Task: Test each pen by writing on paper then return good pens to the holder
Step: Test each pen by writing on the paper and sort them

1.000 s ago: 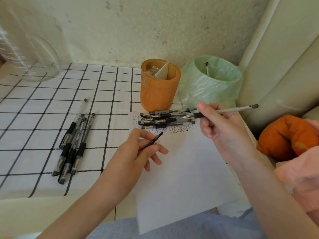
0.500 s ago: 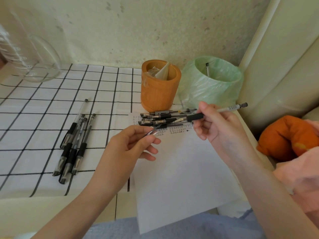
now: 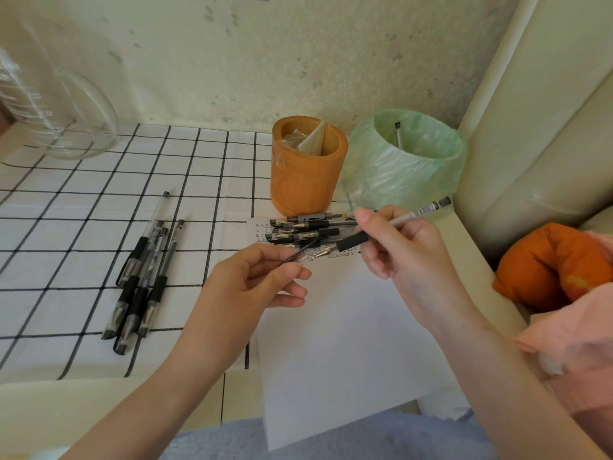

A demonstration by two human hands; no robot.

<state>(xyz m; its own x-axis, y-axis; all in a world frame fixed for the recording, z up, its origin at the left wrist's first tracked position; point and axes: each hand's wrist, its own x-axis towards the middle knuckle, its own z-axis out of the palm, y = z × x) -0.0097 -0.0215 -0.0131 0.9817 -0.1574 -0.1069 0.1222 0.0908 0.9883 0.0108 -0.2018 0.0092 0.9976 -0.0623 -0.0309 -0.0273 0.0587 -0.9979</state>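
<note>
Pen (image 3: 353, 241) you're testing is held over the far end of the paper (image 3: 331, 353). Your right hand (image 3: 408, 250) has its fingers wrapped round the barrel, with the black grip section sticking out to the left. The tip points at the cap (image 3: 295, 256), which your left hand (image 3: 245, 287) pinches between thumb and fingertips, so tip and cap are nearly meeting, right by the scribble marks. A pile of pens (image 3: 305, 227) lies across the paper's far edge, just in front of the orange holder (image 3: 308, 180), which has some clear wrapping stuffed in it. Right of that sits a green-bagged bin (image 3: 404, 174) with a lone pen (image 3: 397, 134) inside. Another bunch of pens (image 3: 142, 277) lies on the checked cloth (image 3: 66, 227) over on the left.
</note>
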